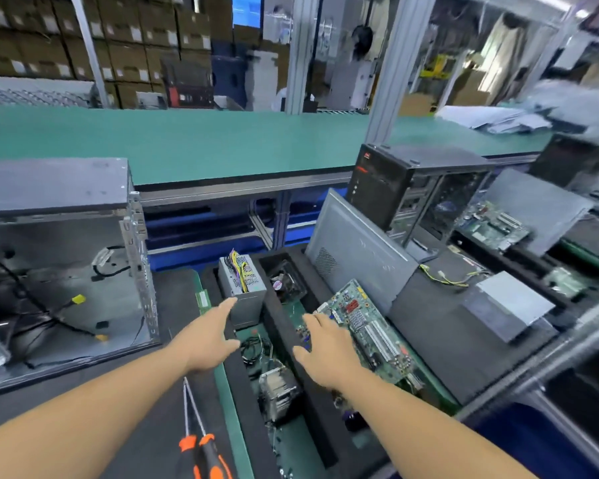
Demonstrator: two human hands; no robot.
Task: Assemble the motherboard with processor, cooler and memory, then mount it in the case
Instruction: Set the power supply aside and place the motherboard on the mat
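Both hands reach out empty: my right hand (329, 350) hovers, fingers spread, over the near end of the motherboard (370, 326) lying in the foam tray (281, 326), my left hand (210, 335) open just short of the power supply (244, 288). Between them sits the cooler (279, 392). Farther left stands the open case (63, 257).

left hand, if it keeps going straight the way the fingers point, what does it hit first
Probably the grey power supply box: the left hand is open, fingertips pointing at its near lower corner. Depth is hard to judge.
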